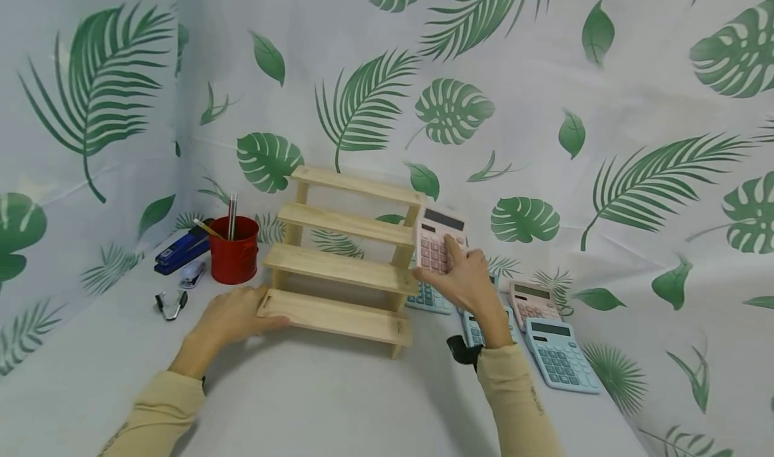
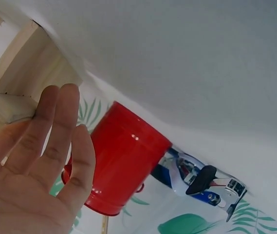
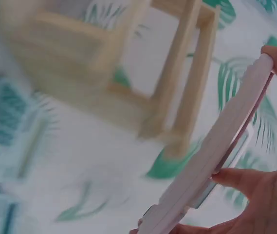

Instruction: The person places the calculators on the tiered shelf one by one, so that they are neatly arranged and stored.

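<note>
Stapler (image 1: 181, 248) sits furthest left, dark blue with a long smooth body. In front of it there's a V-shaped gadget (image 1: 171, 306), shiny metal with black ends, plus a small pale gadget (image 1: 191, 275) right by the bucket (image 1: 234, 259). That one's glossy red, round, with a pencil (image 1: 208, 229) and some pens (image 1: 232, 216) poking out.

Next up is the left hand (image 1: 236, 316). Fingers are pretty straight and a little apart, touching the left end of the rack (image 1: 338, 269), with the thumb lying along the lowest step. Rack's plain pale wood, visible grain, four flat steps like a mini staircase, standing on a smooth white worktop (image 1: 338, 403).

At the rack's right end, the right hand (image 1: 468, 279) is pinching a pink calculator (image 1: 434, 255) by its edges, up off the worktop, keys toward the head camera. It's a slim slab with rounded corners, dark screen and raised square keys. Can't read any print on it.

Below and right of that hand: a blue calculator (image 1: 431, 300) by the rack, another (image 1: 474, 329) partly hidden by the forearm, then a second pink one (image 1: 535, 300), and furthest right a blue one (image 1: 562, 356) lying face up. Marking on the right sleeve (image 1: 520, 403) is too small to read.
</note>
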Tool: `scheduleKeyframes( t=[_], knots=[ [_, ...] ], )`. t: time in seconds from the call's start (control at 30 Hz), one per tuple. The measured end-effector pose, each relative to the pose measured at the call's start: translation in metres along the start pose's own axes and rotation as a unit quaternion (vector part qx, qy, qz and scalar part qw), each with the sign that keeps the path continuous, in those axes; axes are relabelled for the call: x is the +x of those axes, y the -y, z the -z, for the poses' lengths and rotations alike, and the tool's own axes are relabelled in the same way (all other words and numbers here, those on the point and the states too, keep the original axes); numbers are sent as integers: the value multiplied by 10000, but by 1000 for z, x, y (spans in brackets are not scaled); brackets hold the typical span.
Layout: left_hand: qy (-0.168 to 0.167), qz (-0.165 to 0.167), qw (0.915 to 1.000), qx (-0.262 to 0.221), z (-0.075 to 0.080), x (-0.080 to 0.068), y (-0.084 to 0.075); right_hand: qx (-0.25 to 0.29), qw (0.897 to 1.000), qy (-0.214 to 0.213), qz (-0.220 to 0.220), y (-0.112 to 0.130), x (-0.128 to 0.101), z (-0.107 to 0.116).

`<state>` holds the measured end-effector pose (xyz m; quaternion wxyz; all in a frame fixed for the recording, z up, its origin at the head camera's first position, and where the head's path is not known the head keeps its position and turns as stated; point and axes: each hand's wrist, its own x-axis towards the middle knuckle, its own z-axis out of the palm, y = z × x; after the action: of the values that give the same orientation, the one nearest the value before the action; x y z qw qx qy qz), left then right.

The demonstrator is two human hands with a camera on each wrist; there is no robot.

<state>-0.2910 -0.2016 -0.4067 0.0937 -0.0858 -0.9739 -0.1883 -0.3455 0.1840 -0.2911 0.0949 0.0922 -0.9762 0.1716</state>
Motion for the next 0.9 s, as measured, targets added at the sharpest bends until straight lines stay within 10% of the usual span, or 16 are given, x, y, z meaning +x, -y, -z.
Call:
scheduleKeyframes(
  t=[0.43, 0.9],
  knots=[
    [-15, 140, 9999, 98, -1, 4, 0, -1220, 9855, -414, 1108, 121, 132, -11],
    [-123, 234, 9996, 129, -4, -2, -1, -1827, 9701, -526, 1510, 179, 154, -48]
  ],
)
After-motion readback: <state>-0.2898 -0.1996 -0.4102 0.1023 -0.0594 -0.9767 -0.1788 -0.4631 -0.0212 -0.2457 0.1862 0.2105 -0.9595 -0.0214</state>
